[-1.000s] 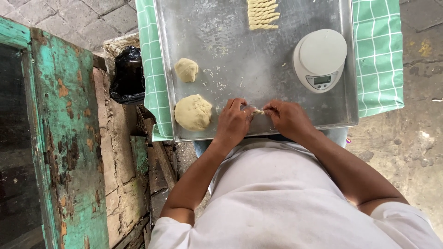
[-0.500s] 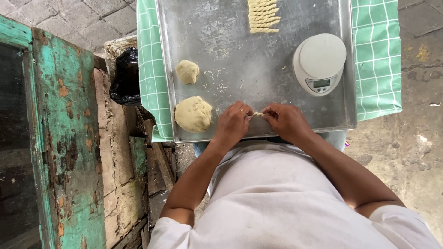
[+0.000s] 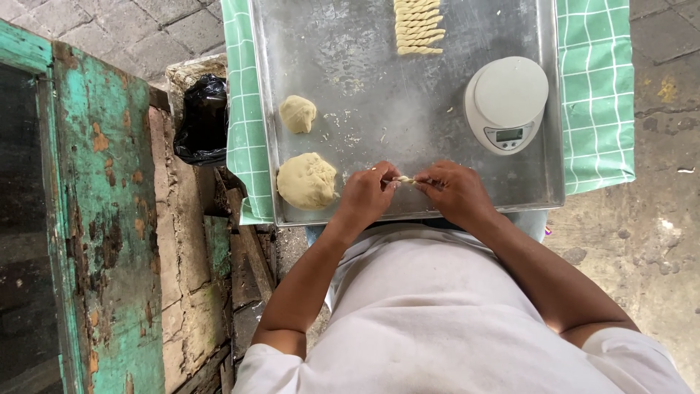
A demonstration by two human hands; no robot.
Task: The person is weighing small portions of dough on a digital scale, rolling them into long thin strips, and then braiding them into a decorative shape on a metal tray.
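Note:
A short twisted strip of dough [image 3: 405, 179] hangs between my two hands over the near edge of a metal tray [image 3: 379, 95]. My left hand [image 3: 368, 195] pinches one end and my right hand [image 3: 456, 191] pinches the other. A large dough ball [image 3: 307, 181] lies just left of my left hand. A smaller dough ball [image 3: 298, 114] sits beyond it. Several finished twisted dough sticks [image 3: 418, 26] lie in a row at the tray's far edge.
A white digital kitchen scale [image 3: 507, 102] stands on the tray's right side. A green checked cloth [image 3: 598, 87] lies under the tray. A black plastic bag [image 3: 201, 120] sits left of the table, near a worn turquoise door [image 3: 95, 219]. The ground is paved stone.
My hands have stayed at the tray's near edge, fingers shifting slightly on the dough strip. Nothing else has moved.

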